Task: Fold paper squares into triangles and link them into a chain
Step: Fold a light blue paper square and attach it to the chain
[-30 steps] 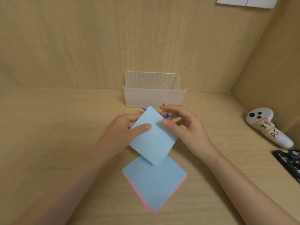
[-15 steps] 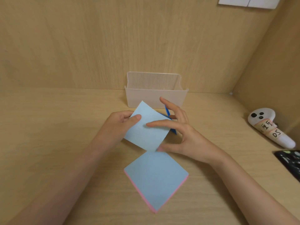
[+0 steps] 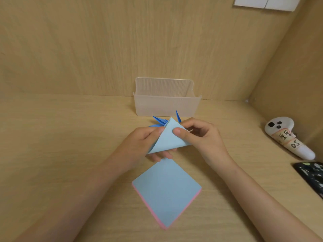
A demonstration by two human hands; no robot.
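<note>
Nearest to the person, a stack of paper squares point(image 3: 166, 193) is lying on the wooden table point(image 3: 52, 137), turned like a diamond. Its top sheet is showing light blue and pink is peeking out along its two near edges.

Just beyond the stack, both hands are holding one light blue sheet point(image 3: 167, 138) above the table. It is doubled over into a triangle, with its point aiming away from the person and its long folded edge facing the stack. The left hand point(image 3: 138, 147) is gripping the sheet's left side, with the thumb lying on top and the fingers showing underneath the folded edge. The right hand point(image 3: 202, 137) is pinching the right side, its thumb pressing on the upper face near the point while its fingers are curling behind the paper.

Right behind the sheet, a few dark blue folded pieces point(image 3: 160, 122) are poking out with sharp tips. I cannot tell how they are joined. Past them, a clear plastic box point(image 3: 167, 103) is standing against the back wall.

Off to the right, a dark patterned object point(image 3: 312, 175) is lying at the table's edge, and a white controller point(image 3: 286, 137) with a handwritten label is resting farther back, near the side wall. High on the back wall, white papers point(image 3: 265, 2) are hanging.
</note>
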